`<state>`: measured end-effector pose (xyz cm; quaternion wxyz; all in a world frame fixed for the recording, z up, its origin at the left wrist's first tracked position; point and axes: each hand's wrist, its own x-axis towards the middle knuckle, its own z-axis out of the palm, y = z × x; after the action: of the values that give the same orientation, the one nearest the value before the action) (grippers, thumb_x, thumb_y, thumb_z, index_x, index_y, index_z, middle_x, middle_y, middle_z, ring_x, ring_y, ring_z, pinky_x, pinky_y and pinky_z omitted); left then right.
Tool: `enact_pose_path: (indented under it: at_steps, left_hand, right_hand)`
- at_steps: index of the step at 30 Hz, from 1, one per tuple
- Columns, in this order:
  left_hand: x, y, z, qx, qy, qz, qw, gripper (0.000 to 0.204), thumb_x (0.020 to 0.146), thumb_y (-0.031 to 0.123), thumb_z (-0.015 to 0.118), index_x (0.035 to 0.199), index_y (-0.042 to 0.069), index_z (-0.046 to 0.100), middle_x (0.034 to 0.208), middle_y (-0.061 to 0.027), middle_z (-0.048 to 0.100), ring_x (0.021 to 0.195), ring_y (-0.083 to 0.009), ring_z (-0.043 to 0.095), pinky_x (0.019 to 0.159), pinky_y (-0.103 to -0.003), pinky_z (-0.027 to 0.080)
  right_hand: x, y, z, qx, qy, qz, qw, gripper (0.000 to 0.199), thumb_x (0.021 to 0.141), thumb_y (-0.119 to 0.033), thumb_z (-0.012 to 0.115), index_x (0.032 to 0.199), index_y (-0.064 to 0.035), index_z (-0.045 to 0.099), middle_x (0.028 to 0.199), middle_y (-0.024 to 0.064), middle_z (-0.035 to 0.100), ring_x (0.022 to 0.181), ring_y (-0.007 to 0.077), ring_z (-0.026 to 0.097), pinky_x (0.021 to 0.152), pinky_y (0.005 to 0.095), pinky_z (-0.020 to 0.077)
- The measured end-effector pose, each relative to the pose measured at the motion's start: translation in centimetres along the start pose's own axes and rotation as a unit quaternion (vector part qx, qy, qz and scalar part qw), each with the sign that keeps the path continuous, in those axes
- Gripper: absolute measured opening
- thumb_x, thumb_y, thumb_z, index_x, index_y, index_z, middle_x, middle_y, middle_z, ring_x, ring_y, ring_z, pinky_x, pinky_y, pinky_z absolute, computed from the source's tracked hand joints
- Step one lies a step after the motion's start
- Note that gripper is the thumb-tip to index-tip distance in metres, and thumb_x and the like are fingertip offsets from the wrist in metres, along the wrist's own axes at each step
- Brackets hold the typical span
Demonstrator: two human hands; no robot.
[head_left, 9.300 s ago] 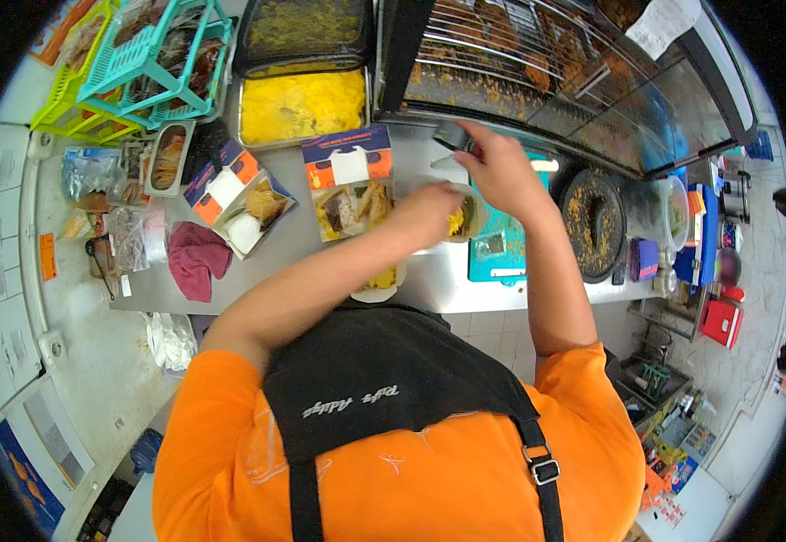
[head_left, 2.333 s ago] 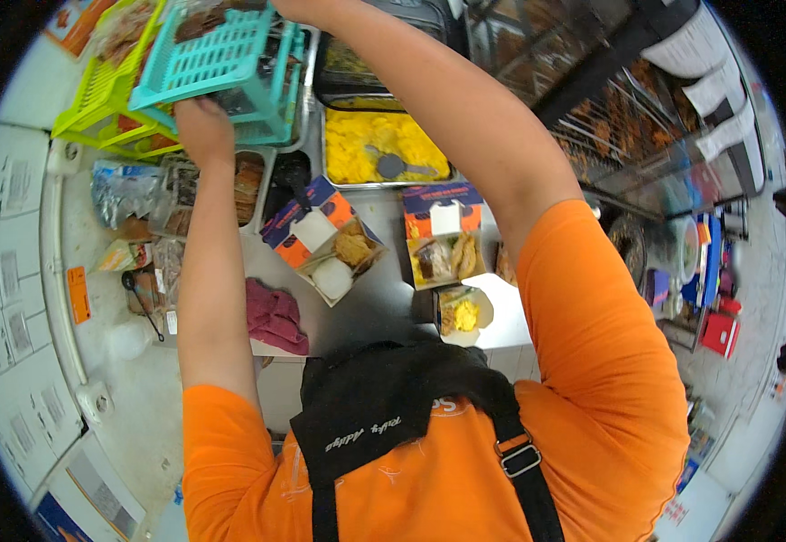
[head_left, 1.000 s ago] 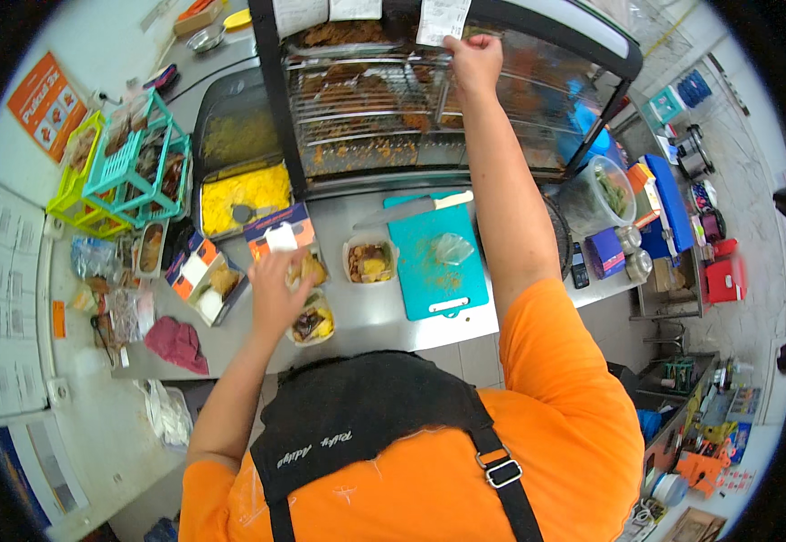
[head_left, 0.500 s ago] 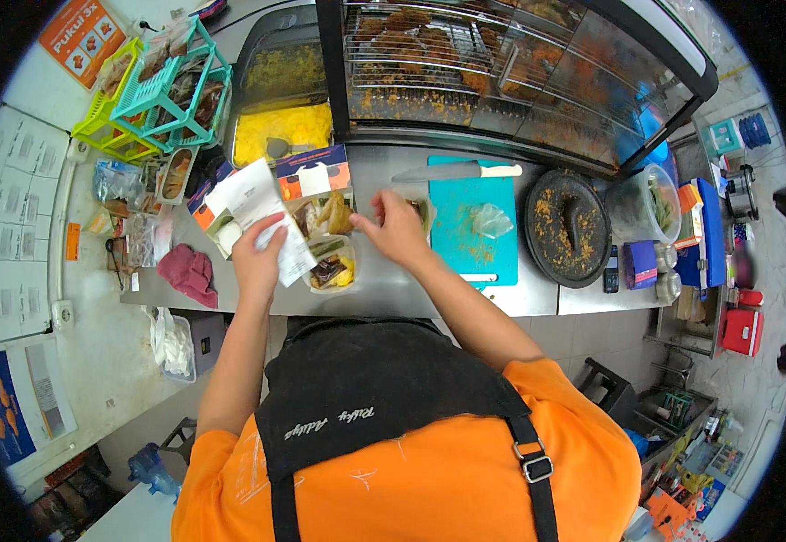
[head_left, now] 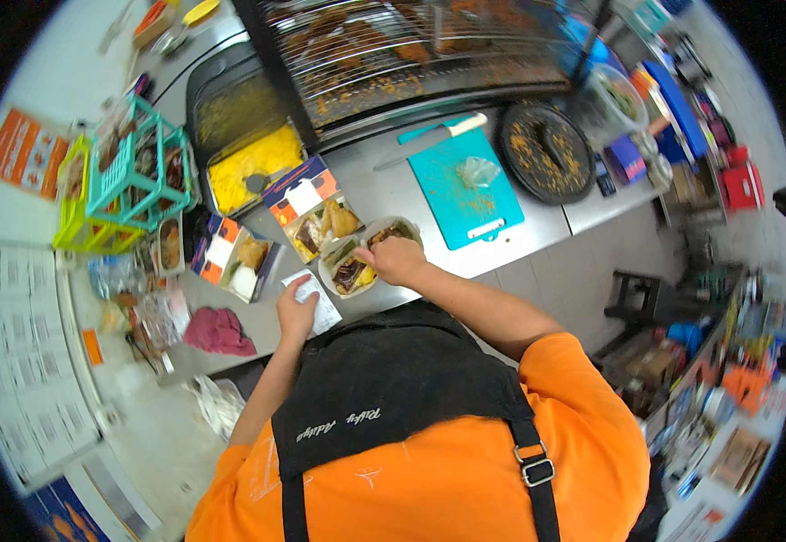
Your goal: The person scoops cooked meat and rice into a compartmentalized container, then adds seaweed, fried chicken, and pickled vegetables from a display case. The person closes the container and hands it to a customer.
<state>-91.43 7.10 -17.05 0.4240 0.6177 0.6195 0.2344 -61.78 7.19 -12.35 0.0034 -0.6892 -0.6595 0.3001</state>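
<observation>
My left hand is closed on a white paper slip at the counter's near edge. My right hand reaches over two open food bowls standing side by side, its thumb and fingers closed at their adjoining rims. The nearer-left bowl holds dark and yellow food; the other bowl, partly covered by that hand, has brown food in it. Just beyond them stands an open meal box with a fried piece. Further left is a second meal box with rice and a fried piece.
A knife lies by the turquoise cutting board, which carries a small plastic bag. Right of it is a stone mortar. A yellow-food tray and display case stand behind; a maroon cloth lies left.
The view has turned. My left hand has drawn the paper slip toward me, uncovering the left meal box. My right hand has come down onto the bowls, which now stand together nearer me.
</observation>
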Motion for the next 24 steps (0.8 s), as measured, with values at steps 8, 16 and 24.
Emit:
enact_pose_path:
  at_steps: [8,16,24]
  left_hand:
    - [5.1,-5.1,-3.3,0.115,-0.164,0.177,0.964,0.039,0.088,0.008,0.079,0.127,0.005,0.082,0.124,-0.0196,0.082,0.120,-0.0333,0.076,0.111,-0.041,0.054]
    - [6.1,-4.3,3.8,0.239,-0.362,0.279,0.857,0.060,0.085,0.004,0.082,0.143,-0.003,0.069,0.140,-0.0210,0.073,0.131,-0.0299,0.068,0.116,-0.043,0.049]
    - [-17.0,4.8,22.8,0.289,-0.560,0.564,0.535,0.036,0.091,0.010,0.081,0.127,0.010,0.084,0.121,-0.0237,0.081,0.117,-0.0409,0.076,0.107,-0.046,0.056]
  right_hand:
    - [-1.8,-4.5,7.1,0.068,0.131,0.166,0.975,0.023,0.096,-0.019,0.072,0.111,-0.0064,0.083,0.107,0.0165,0.084,0.099,0.0350,0.083,0.086,0.0499,0.0673]
    - [-21.7,-9.6,17.7,0.239,0.343,0.306,0.855,0.020,0.087,-0.010,0.070,0.098,0.0016,0.082,0.097,0.0280,0.080,0.092,0.0436,0.081,0.083,0.0540,0.0653]
    - [-50.9,-20.9,35.3,0.282,0.411,0.589,0.637,0.021,0.093,-0.011,0.063,0.105,-0.0024,0.077,0.093,0.0262,0.078,0.087,0.0444,0.079,0.077,0.0587,0.0643]
